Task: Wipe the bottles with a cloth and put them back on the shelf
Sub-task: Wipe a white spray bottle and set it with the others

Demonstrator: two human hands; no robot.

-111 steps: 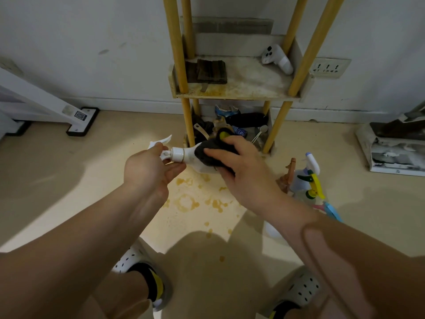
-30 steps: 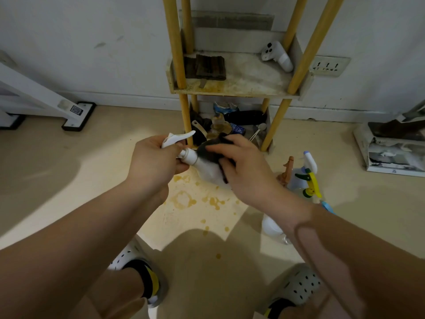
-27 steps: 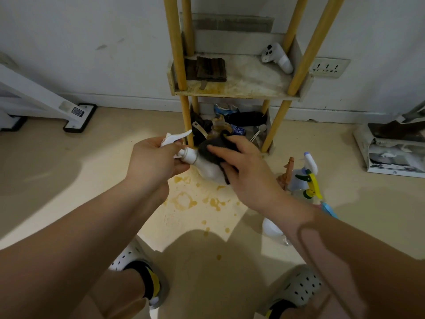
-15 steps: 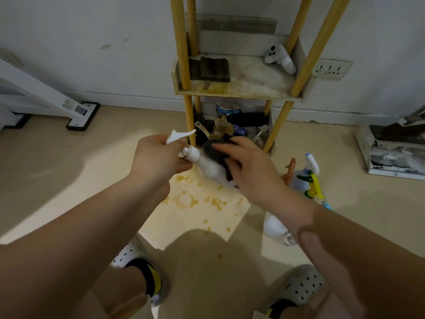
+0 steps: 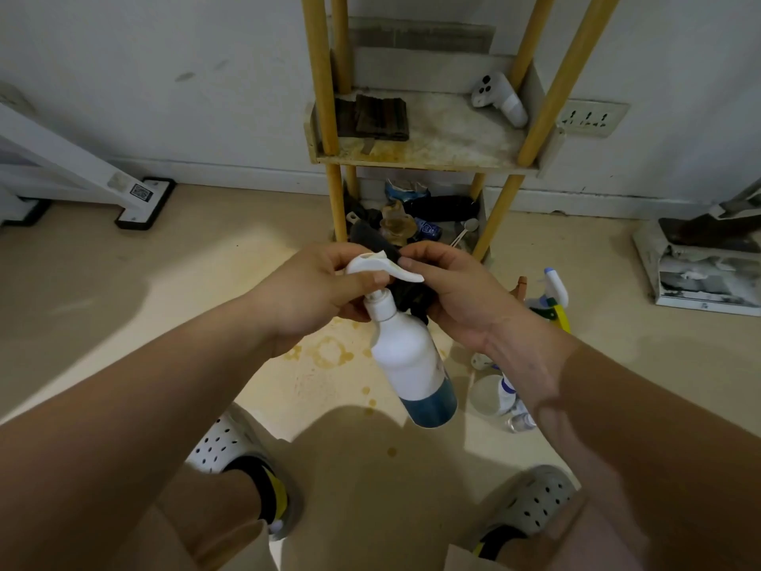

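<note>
- A half second ago the bottle [image 5: 407, 360] lay almost level with its body under the cloth [image 5: 412, 296]. Now its body hangs bare, and the cloth has moved up to the pump [image 5: 383, 269].
- The left hand [image 5: 313, 290] has its fingers curled tight round the pump's neck, just under the spout.
- The right hand [image 5: 461, 298] has its fingers bent round the dark cloth, pressing it against the pump from the other side. A fingertip touches the spout.
- The white bottle slants down from both hands, its blue base nearest the camera. It is held in the air above the floor, well apart from the shelf [image 5: 444, 138].
- Below it the floor has yellow stains [image 5: 329, 352].
- More spray bottles [image 5: 554, 290] and small bottles [image 5: 504, 395] stand on the floor under the right forearm.
- The stained shelf holds a dark block [image 5: 370, 117] at its left and a white controller [image 5: 500, 98] at its right.
- Clutter [image 5: 412, 216] fills the tier beneath.
- Two white clogs [image 5: 230, 443] show at the bottom.
</note>
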